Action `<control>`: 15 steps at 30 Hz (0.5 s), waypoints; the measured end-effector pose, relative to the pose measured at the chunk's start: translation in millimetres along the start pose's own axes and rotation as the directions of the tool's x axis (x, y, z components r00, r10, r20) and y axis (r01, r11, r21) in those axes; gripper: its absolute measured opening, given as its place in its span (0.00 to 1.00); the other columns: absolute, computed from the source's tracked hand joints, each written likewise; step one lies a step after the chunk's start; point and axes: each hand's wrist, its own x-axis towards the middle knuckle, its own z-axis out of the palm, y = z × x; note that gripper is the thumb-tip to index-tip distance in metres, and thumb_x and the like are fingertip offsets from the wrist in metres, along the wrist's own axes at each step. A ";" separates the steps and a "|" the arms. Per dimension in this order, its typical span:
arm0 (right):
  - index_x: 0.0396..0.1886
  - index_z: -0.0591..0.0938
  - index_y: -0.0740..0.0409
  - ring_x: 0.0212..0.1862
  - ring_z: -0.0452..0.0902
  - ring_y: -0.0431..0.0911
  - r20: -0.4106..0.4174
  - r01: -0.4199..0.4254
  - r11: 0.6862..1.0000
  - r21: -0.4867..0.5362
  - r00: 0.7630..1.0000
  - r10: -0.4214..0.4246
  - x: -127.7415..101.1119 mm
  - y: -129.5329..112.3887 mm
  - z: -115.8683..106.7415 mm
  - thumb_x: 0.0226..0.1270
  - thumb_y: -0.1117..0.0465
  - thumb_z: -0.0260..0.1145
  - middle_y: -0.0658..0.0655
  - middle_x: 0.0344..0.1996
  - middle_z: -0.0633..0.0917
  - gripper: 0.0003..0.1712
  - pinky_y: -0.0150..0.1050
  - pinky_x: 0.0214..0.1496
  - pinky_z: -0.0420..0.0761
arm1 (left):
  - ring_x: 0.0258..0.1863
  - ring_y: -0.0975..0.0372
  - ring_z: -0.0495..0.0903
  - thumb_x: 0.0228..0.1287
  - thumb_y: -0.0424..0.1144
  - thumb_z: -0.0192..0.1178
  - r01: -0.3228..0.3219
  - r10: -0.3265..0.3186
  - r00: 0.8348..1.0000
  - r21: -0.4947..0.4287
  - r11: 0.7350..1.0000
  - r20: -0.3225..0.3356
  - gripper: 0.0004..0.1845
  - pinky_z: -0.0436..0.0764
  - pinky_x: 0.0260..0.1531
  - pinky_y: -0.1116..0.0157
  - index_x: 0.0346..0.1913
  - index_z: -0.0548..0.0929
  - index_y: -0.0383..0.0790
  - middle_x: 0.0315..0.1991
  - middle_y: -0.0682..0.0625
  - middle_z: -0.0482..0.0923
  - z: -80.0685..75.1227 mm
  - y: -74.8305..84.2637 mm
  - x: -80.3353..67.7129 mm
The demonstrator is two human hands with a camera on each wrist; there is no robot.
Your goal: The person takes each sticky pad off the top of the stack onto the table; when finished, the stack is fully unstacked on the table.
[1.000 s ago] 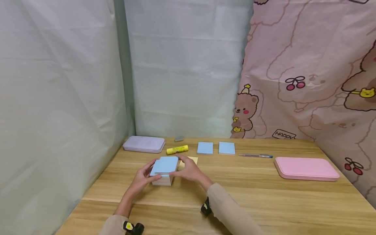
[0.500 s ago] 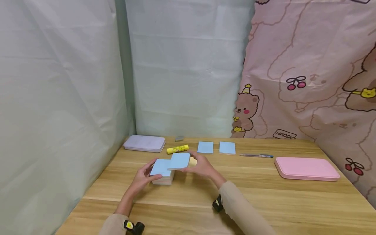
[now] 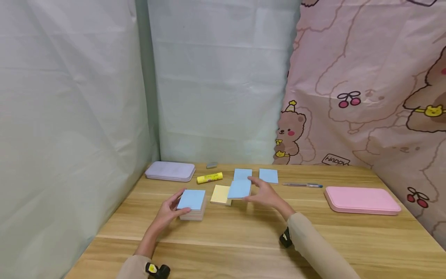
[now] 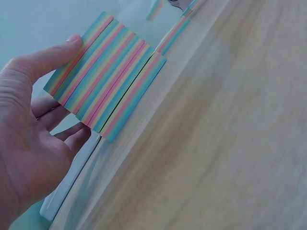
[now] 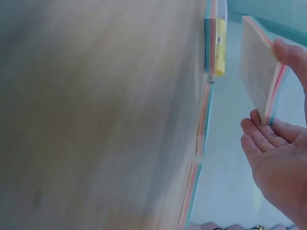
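Observation:
My left hand [image 3: 166,212] grips a stack of blue-topped sticky note pads [image 3: 191,199] on the table, thumb on the near side and fingers behind. In the left wrist view, the stack's side [image 4: 105,79] shows pink, yellow and blue-green stripes. My right hand [image 3: 267,194] pinches a single sticky note pad [image 3: 239,189] by its right side, blue face up. The right wrist view shows its pale underside [image 5: 256,67], raised off the table. A yellow-topped pad [image 3: 218,194] lies between the stack and the held pad, partly overlapped by the latter.
Two blue pads [image 3: 268,176] lie side by side farther back, the left one partly covered by the held pad. Around them are a yellow glue stick [image 3: 210,178], a small grey item [image 3: 211,165], a pen [image 3: 302,185], a lilac case [image 3: 170,171] and a pink case [image 3: 362,200].
My right hand has lifted the top pad off the stack and carried it rightward, past the yellow pad, which now shows. My left hand has stayed on the stack.

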 end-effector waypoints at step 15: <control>0.71 0.61 0.72 0.69 0.64 0.68 0.103 0.039 0.997 -0.072 0.994 -0.031 -8.4 32.0 -25.9 0.53 0.54 0.77 0.73 0.70 0.66 0.52 0.61 0.70 0.66 | 0.74 0.44 0.56 0.59 0.33 0.68 0.035 -0.035 0.999 0.000 0.999 0.005 0.44 0.64 0.63 0.78 0.75 0.57 0.33 0.77 0.37 0.53 -0.2 2.8 -1.2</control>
